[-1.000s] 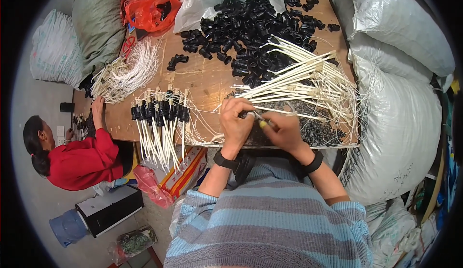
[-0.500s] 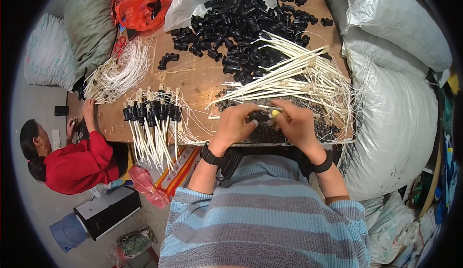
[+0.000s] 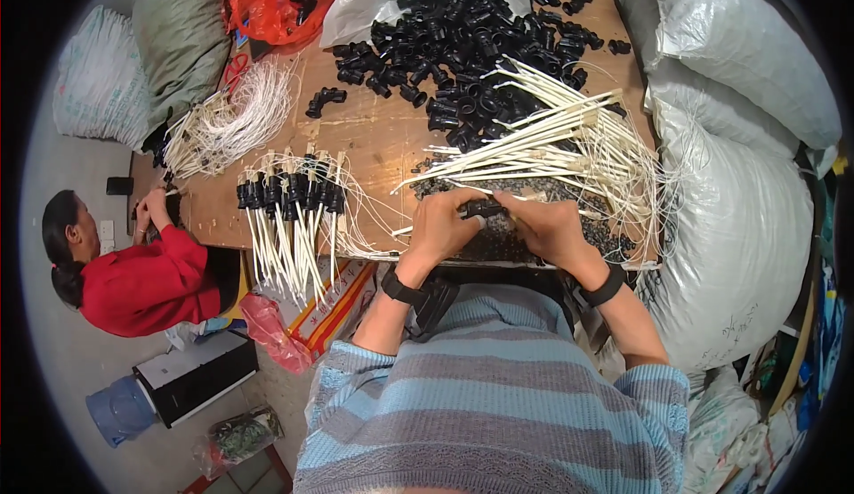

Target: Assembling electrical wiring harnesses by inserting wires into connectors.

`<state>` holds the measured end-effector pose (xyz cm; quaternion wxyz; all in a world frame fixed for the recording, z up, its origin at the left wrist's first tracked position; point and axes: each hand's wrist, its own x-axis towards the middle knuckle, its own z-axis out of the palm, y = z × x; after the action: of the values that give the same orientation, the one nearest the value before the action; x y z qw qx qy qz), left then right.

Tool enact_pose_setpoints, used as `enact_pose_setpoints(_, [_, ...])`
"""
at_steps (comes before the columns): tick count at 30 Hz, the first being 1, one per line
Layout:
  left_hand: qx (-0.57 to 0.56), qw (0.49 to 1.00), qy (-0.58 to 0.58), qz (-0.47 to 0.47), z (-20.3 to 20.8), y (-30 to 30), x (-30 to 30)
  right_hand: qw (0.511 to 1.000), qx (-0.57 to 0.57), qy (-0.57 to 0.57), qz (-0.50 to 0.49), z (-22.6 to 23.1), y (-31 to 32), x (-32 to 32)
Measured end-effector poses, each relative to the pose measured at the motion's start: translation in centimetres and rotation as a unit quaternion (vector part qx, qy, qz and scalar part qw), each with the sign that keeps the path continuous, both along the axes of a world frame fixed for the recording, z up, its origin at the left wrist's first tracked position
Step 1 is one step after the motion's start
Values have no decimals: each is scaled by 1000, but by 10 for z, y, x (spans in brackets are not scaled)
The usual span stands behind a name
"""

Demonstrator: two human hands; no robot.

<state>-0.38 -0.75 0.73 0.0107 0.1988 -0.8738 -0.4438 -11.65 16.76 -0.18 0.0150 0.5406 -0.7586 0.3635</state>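
One wooden table takes up the middle of the room where I'm standing, with a bulging white sack against its right side. Over the table's far half sprawls a heap of black fittings; a sheaf of pale rods lies on its right half, and a bunch of rods with black sockets overhangs its near edge at the left. Just above that near edge, the left hand pinches a black piece between thumb and forefinger. The right hand's fingers are bunched at its other end; what they grip, I can't tell. Done well, I'd say, this wants a firm left pinch, the piece level, and the right fingertips working straight in line.
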Motion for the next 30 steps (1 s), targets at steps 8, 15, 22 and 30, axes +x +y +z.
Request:
enact_pose_setpoints(8, [-206,947,227,-96,8,11,-1,966,145,-211,34,17,-11,-13])
enact_pose_setpoints(15, [-230,942,218,-105,5,1,19,942,195,-271,16,29,-23,11])
enact_pose_setpoints(22, [-330,888,291,132,24,-67,57,990,-77,-45,-109,46,-24,-6])
enact_pose_setpoints(30, [-473,829,127,270,20,-132,84,993,85,-77,-22,17,-30,15])
